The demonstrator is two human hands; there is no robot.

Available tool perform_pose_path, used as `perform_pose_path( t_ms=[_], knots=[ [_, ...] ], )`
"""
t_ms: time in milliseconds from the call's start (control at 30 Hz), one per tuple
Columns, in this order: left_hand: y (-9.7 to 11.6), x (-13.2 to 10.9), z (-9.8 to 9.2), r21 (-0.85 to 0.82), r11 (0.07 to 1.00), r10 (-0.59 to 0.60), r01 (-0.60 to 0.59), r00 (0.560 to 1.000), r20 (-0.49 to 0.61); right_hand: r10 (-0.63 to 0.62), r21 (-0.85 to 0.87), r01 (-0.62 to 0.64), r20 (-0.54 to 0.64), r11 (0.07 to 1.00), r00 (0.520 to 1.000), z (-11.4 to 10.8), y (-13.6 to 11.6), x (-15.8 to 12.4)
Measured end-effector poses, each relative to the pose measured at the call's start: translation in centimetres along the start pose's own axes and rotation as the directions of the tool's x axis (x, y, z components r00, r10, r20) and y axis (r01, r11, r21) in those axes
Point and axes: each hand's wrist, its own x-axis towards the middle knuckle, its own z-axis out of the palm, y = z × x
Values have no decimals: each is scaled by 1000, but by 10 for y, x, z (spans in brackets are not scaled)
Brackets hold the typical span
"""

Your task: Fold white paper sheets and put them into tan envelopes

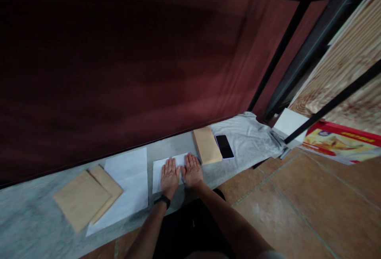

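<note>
Both palms lie flat on a sheet of white paper [157,176], which looks folded, on a grey cloth-covered bench. My left hand [170,177] rests on its middle, fingers stretched out and pointing away from me, with a dark band on the wrist. Close beside it, thumbs nearly meeting, my right hand [192,170] presses on the paper's right end with straight fingers. Just right of that hand lies a stack of brown paper envelopes [207,145]. Part of the white paper is hidden under my hands.
A larger white sheet [127,187] lies to the left, with brown envelopes [83,199] overlapping it. A phone [224,146] sits right of the brown stack, near the rumpled cloth [253,138]. A dark red panel [149,72] rises behind. A red-and-yellow box [339,142] stands at right.
</note>
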Motion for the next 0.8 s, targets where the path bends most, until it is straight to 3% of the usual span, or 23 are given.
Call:
perform_pose_path(
  t_ms=[233, 467, 667, 800],
  knots=[
    [-42, -18, -8, 8, 984, -177, 180, 975, -136, -14, -6, 14, -11, 1000, 1000, 5, 2, -1],
    [-42, -25, -4, -10, 977, -210, 212, 956, -204, 6, 11, -5, -41, 1000, 999, 9, -5, 2],
    [-44, -24, -7, -19, 976, -216, 216, 965, -146, -192, 45, 194, -44, 980, 980, 17, -39, -11],
    [-46, -25, -10, -32, 980, -198, 196, 969, -145, -182, 37, 185, -59, 982, 981, 17, -36, -25]
  ],
)
